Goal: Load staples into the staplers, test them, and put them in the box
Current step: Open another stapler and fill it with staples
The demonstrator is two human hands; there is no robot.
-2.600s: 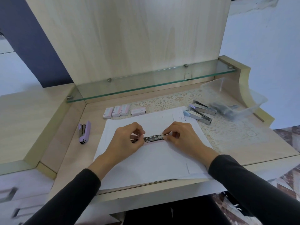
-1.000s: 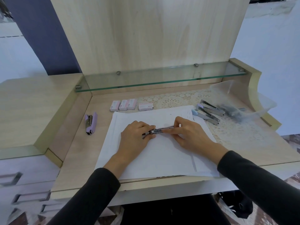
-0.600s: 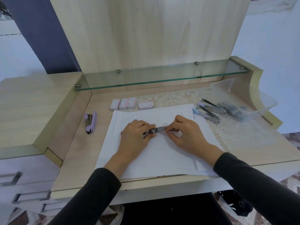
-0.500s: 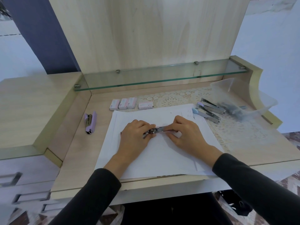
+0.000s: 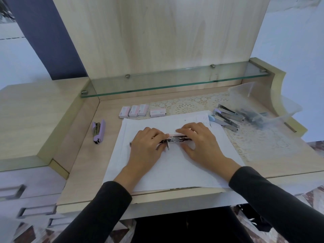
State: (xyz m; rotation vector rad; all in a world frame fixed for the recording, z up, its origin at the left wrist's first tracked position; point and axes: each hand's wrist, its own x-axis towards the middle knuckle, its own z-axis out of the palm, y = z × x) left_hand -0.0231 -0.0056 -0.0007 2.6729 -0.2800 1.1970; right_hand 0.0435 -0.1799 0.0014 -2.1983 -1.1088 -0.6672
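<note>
Stapler lies open on white paper mid-counter, left hand fingers curled, pinching its left end, right hand fingers curled over its right end; spare staplers beside clear box, far right.

The desk is pale, matt wood-grain board; its shelf is glossy clear glass. The paper sheets look smooth and matt. The held stapler shows polished metal, the lilac stapler smooth plastic, the box clear plastic, the mat lace cloth.
</note>
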